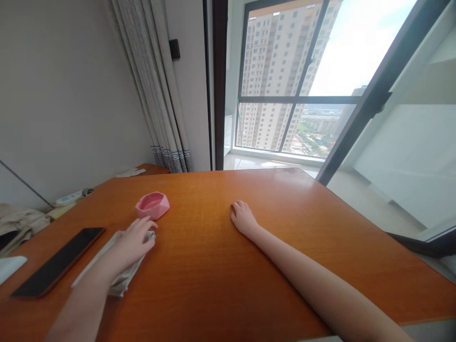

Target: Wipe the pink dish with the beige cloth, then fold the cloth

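My left hand (133,240) is over a folded grey-white cloth (123,284), fingers stretched forward and apart. I cannot tell whether it presses on the cloth, which it partly covers. Just beyond its fingertips sits a pink angular bowl (162,207), which looks like an ashtray. My right hand (244,217) rests on the wooden table (199,285), to the right of the bowl and apart from it. Its fingers are curled in, and nothing shows in them.
Left of the cloth lies a long dark flat slab (59,261). A power strip (69,198) and crumpled fabric (21,221) are at the table's left side. Behind the table hang a grey curtain (156,85) and a dark-framed window (294,99).
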`<state>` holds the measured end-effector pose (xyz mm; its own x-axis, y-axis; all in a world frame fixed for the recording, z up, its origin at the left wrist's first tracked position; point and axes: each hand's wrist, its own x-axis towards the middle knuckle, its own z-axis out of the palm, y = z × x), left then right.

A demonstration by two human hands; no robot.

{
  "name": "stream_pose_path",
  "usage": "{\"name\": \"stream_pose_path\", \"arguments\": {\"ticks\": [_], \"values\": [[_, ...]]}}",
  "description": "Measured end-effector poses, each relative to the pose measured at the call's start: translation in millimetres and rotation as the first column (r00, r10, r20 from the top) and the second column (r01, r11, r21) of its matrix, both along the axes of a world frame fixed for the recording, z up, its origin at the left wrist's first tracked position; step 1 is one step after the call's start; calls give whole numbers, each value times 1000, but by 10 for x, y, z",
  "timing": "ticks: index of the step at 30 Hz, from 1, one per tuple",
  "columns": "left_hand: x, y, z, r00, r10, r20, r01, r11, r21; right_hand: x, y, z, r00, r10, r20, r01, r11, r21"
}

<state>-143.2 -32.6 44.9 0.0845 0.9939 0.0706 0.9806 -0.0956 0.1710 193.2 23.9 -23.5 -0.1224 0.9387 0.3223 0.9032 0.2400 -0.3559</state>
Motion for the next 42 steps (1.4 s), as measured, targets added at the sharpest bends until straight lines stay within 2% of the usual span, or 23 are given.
{"name": "stream_pose_path", "arguments": {"ticks": [1,3,5,7,9,11,14,16,19,21,24,25,27,29,31,33,35,37,40,42], "values": [[267,50,61,995,-90,47,89,996,14,-49,7,3,999,-31,31,30,1000,3],[805,165,125,947,-287,143,296,954,-50,-132,14,1,994,-76,74,74,997,26],[1272,291,97,918,-366,151,387,911,-142,-174,9,-7,992,-90,85,86,995,52],[1615,414,-9,901,-422,106,431,898,-85,-173,0,-13,993,-88,73,83,995,63],[1828,509,-152,888,-448,100,453,891,-24,-149,0,-17,997,-61,41,59,996,61],[1941,562,-293,891,-439,113,440,898,17,-126,13,-22,1000,21,-15,-20,998,53],[2006,573,-455,909,-398,123,392,917,69,-117,43,-41,983,143,-117,-138,989,52],[2028,562,-520,912,-391,123,380,919,103,-128,54,-56,975,157,-155,-148,987,66],[2031,555,-533,910,-392,135,374,917,142,-139,47,-62,974,151,-166,-139,987,82],[1958,560,-473,882,-440,168,421,896,138,-126,39,-54,967,173,-186,-160,984,84],[1624,576,-315,788,-570,232,538,821,192,-77,50,-50,924,215,-315,-195,976,93],[1452,583,-262,790,-565,237,509,821,261,-60,61,-56,902,210,-377,-190,978,91],[1058,602,-187,890,-413,193,299,848,438,-35,91,-78,855,175,-489,-159,984,75],[672,626,-176,983,-150,109,66,831,552,-26,122,-106,814,145,-563,-139,989,55],[363,661,-229,990,117,75,-139,816,562,-25,144,-126,775,127,-619,-129,991,42],[154,714,-322,968,247,38,-235,847,476,-20,155,-128,735,104,-670,-110,993,33],[31,778,-411,973,230,-4,-211,897,390,-10,160,-115,701,76,-709,-82,996,26],[-16,832,-457,986,165,-19,-147,918,369,2,164,-99,679,52,-732,-56,998,20],[101,829,-419,995,101,24,-102,905,414,1,178,-95,661,36,-750,-39,999,13],[347,755,-360,997,17,81,-51,894,445,-17,190,-103,664,35,-747,-40,999,12]]}}
